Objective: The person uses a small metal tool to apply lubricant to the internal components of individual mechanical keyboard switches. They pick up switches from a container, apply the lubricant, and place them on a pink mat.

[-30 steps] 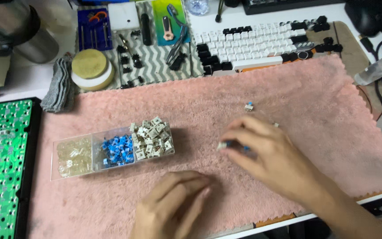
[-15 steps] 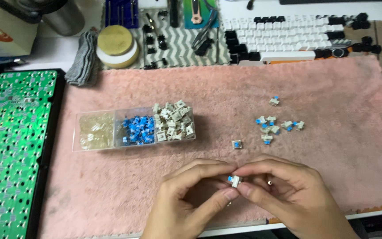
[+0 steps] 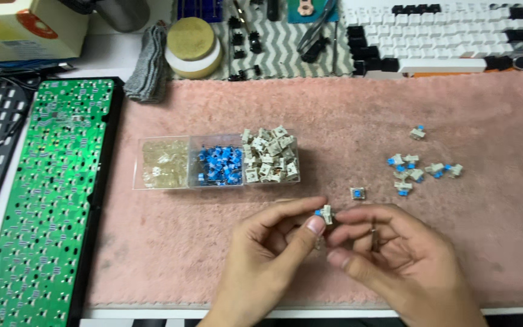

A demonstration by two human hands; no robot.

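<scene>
Both hands meet over the pink mat (image 3: pixel 213 242) near its front edge. My left hand (image 3: pixel 267 263) and my right hand (image 3: pixel 394 263) pinch one small key switch (image 3: pixel 325 214), beige with a blue stem, between their fingertips. My right hand also holds a thin metal tool (image 3: pixel 372 237) in its fingers. A single switch (image 3: pixel 358 193) lies just above the hands. Several more loose switches (image 3: pixel 422 169) lie to the right. A clear three-part box (image 3: pixel 216 161) holds clear parts, blue stems and beige housings.
A green circuit board (image 3: pixel 43 200) in a black frame lies at the left. At the back are a round tin (image 3: pixel 193 45), a grey cloth (image 3: pixel 146 63), tools on a zigzag mat (image 3: pixel 273 54) and black and white keycaps (image 3: pixel 443 36).
My right hand drew back from the loose switches with one and met my left hand at the front. The view shifted right, and the hands now hold the switch slightly higher.
</scene>
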